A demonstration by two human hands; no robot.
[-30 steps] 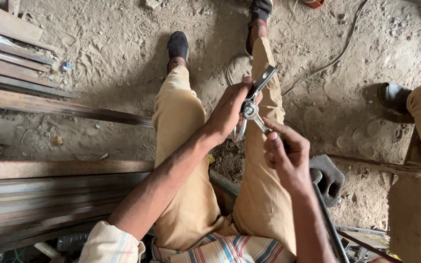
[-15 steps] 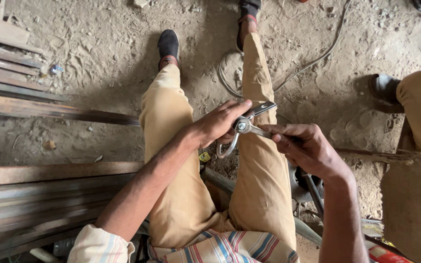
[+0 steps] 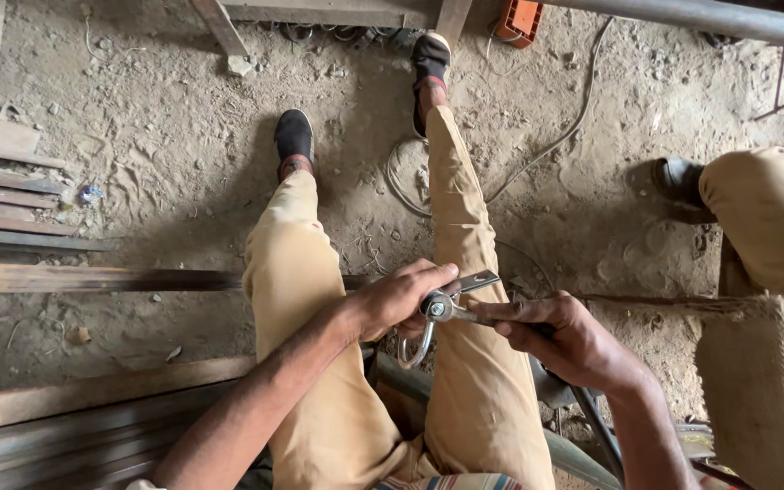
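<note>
Left hand (image 3: 398,299) over right thigh, fingers curled and clamped on small grey metal bracket with curved steel hook (image 3: 446,307); hook loop hangs below palm, flat plate end juts right past fingertips. Right hand (image 3: 566,340) just beside it, thumb and forefinger pinched together on slim dark-handled tool (image 3: 487,317), tip touching bolt at bracket's middle. Tan-trousered legs (image 3: 460,236) stretched over dusty dirt floor (image 3: 147,172); long rusty steel bars (image 3: 56,278) at left; another person's tan knee (image 3: 759,213) at right.

Left hand (image 3: 401,302) and right hand (image 3: 560,340) clenched, fingertips together.
</note>
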